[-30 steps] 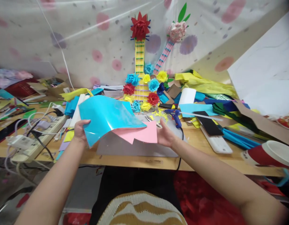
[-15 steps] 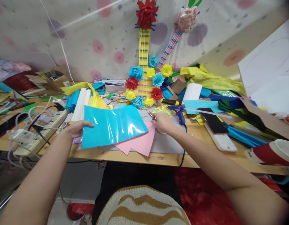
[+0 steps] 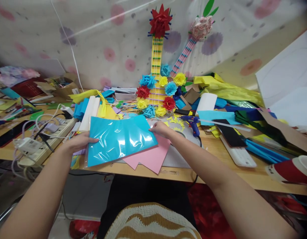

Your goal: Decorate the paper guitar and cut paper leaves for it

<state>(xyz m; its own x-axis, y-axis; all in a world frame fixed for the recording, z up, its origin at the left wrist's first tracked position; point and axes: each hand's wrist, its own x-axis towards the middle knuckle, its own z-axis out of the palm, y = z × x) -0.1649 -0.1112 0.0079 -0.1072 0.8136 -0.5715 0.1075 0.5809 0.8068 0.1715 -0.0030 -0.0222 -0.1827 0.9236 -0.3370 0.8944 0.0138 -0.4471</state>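
Observation:
A glossy blue paper packet (image 3: 120, 139) in clear wrap lies flat near the table's front edge, on top of pink paper (image 3: 151, 158) and a grey mat (image 3: 177, 156). My left hand (image 3: 80, 141) grips the packet's left edge, thumb on top. My right hand (image 3: 159, 127) rests at the packet's upper right corner with its fingers curled; what they hold is hidden.
A paper guitar with paper flowers (image 3: 157, 83) leans on the back wall. A blue glue gun (image 3: 192, 121), a phone (image 3: 229, 127) and piles of coloured paper (image 3: 225, 91) lie to the right. A power strip with cables (image 3: 41, 146) sits left, a red-and-white cup (image 3: 290, 166) far right.
The blue packet came down from the air and now lies flat on the table. My right hand let go of the pink paper and moved up to the packet's right corner.

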